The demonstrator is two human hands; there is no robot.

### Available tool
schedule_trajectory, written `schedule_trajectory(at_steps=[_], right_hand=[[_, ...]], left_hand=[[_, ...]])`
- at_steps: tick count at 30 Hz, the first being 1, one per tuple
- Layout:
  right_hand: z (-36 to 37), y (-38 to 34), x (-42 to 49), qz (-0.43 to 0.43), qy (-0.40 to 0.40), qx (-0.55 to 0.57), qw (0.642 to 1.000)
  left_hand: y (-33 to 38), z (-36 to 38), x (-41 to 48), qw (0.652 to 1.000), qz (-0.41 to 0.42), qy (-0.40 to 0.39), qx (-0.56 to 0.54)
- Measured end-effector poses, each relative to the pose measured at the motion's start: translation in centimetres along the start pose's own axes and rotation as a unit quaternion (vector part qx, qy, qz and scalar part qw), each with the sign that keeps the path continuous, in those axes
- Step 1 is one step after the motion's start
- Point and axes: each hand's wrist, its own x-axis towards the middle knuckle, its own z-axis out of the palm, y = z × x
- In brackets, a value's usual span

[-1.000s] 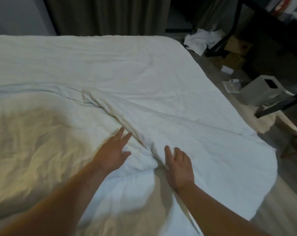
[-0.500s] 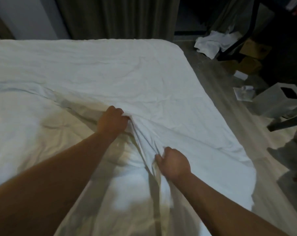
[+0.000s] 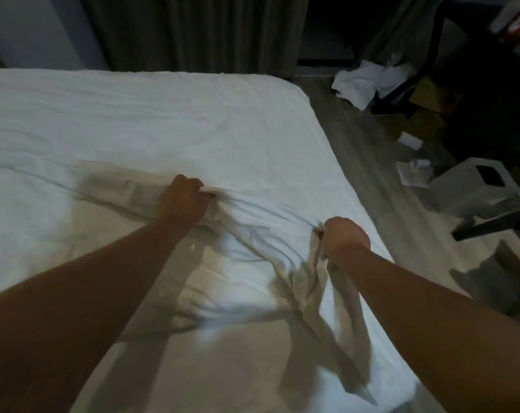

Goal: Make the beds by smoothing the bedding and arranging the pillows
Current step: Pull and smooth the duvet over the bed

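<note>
Wrinkled white sheet [image 3: 163, 129] across the bed [image 3: 297, 95], bunched into a raised ridge toward the right edge. Gripping that ridge mid-bed with left hand [image 3: 182, 201], fingers curled round fabric. Clutching its other end with right hand [image 3: 345, 238] near the bed's side. Hands apart, forearms extended, cloth taut between.

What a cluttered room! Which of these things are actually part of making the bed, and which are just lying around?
Part of the job:
white bedding, gripped by the left hand and the right hand

Just lying about:
crumpled white cloth on the floor
cardboard boxes
paper scraps
white boxy appliance
curtain
</note>
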Motion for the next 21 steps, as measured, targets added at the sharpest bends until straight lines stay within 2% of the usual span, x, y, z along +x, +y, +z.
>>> schedule_trajectory(at_steps=[4, 6, 8, 9, 11, 13, 16, 21], right_hand=[[-3.2, -1.4, 4.5, 0.042, -0.072, -0.001, 0.997], [-4.5, -2.1, 7.4, 0.038, -0.086, 0.024, 0.995], [-5.4, -2.8, 11.1, 0.038, -0.060, 0.091, 0.993], [-6.0, -3.2, 12.5, 0.037, -0.043, 0.087, 0.995], [-7.4, -4.2, 15.4, 0.046, 0.053, 0.095, 0.993], [-8.1, -4.5, 17.6, 0.046, 0.097, 0.127, 0.986], [-8.1, -3.2, 20.0, -0.001, 0.104, 0.080, 0.991], [-6.4, -0.5, 24.1, -0.136, 0.027, 0.039, 0.990]], left_hand=[[1.1, 0.2, 1.7, 0.999, -0.025, 0.016, -0.011], [1.4, 0.9, 2.9, 0.999, 0.009, 0.038, -0.022], [1.4, 2.0, 4.4, 0.996, 0.031, 0.061, -0.048], [1.9, 2.2, 5.0, 0.996, 0.031, 0.060, -0.060], [2.2, 3.2, 6.9, 0.995, 0.029, 0.066, -0.066], [2.7, 3.9, 9.0, 0.996, 0.023, 0.071, -0.056], [2.8, 4.7, 11.6, 0.997, -0.003, 0.048, -0.054], [3.5, 7.8, 14.0, 0.998, -0.038, 0.045, -0.026]])
